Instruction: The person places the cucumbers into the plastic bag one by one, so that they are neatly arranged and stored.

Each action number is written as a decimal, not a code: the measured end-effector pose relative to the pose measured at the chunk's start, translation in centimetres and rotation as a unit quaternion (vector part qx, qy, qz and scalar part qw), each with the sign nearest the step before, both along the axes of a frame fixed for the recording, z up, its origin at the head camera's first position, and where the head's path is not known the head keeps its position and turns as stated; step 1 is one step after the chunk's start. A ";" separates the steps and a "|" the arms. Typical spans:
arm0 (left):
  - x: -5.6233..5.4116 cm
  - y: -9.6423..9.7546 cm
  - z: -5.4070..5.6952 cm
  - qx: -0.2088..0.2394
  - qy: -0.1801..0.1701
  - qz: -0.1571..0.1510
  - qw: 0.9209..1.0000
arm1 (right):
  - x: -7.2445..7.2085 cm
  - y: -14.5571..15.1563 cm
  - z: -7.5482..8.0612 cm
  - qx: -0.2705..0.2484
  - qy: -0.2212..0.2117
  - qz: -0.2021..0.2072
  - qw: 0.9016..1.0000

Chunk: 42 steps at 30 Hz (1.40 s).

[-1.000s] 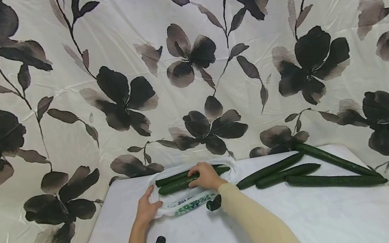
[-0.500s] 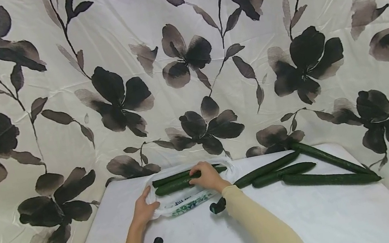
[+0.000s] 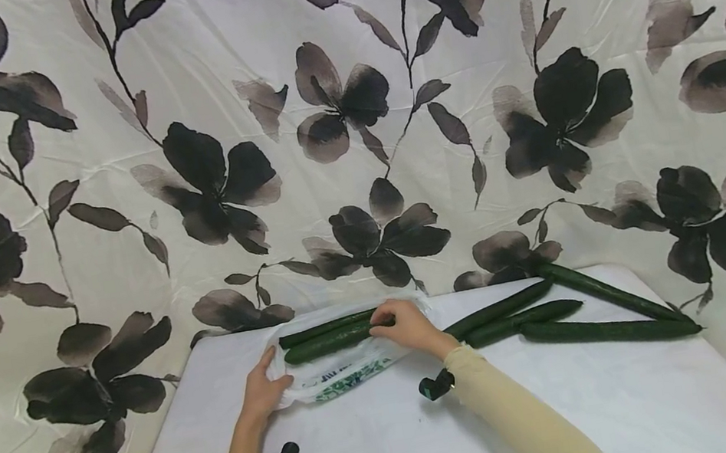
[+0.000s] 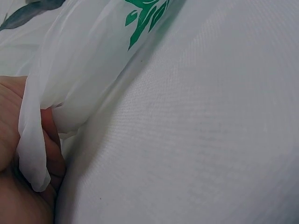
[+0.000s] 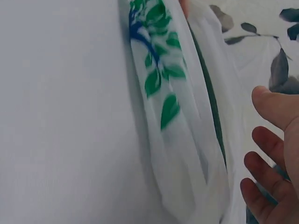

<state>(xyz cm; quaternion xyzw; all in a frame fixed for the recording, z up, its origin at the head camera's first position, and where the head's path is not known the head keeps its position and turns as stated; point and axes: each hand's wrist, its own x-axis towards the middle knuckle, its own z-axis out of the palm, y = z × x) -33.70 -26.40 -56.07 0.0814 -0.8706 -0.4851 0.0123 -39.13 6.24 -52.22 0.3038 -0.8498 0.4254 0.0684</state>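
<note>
A white plastic bag (image 3: 308,383) with a green and blue leaf print lies at the back of the table, its mouth spread open. Two dark green cucumbers (image 3: 327,343) lie side by side inside it. At the bag's left end, my left hand (image 3: 263,390) holds the rim; in the left wrist view a fold of the bag (image 4: 32,154) passes between thumb and fingers. My right hand (image 3: 413,325) is over the bag's right end, hiding the cucumbers' right tips. The right wrist view has its fingers (image 5: 264,170) and thumb apart, with nothing between them.
Several cucumbers (image 3: 608,331) lie on the white-covered table (image 3: 380,448) to the right of the bag. One slants along the back right, its far end near the floral cloth (image 3: 348,120) that hangs behind the table.
My right hand has let go of the front cucumber in the bag and drawn back to the right. My left hand still holds the bag's rim. The head view has shifted slightly.
</note>
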 end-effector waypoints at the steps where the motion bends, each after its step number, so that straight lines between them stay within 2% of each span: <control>1: 0.0 0.0 0.0 0.001 0.000 -0.001 1.000 | 0.0 0.5 0.1 0.001 0.003 -0.001 1.000; 5: 0.5 -0.4 -0.2 0.007 -0.001 0.003 1.000 | 0.5 2.5 -0.1 0.007 0.008 -0.009 1.000; 10: 1.5 -0.7 -1.1 0.013 -0.016 0.003 1.000 | 1.9 5.8 -0.6 0.021 0.009 -0.013 1.000; 15: 1.8 -0.5 -1.5 0.011 -0.016 0.002 1.000 | 3.1 10.1 -0.1 0.019 0.021 -0.030 0.999; 25: 1.4 -0.6 -1.3 0.009 -0.014 -0.004 1.000 | 6.0 19.3 1.3 0.042 0.036 -0.093 0.994; 34: 0.9 -0.7 -1.0 0.004 0.002 -0.014 1.000 | 8.4 27.3 1.4 0.086 0.032 -0.168 0.982; 42: 0.0 -0.2 -0.3 0.002 -0.002 -0.020 1.000 | 10.2 32.8 1.8 0.119 -0.002 -0.212 0.970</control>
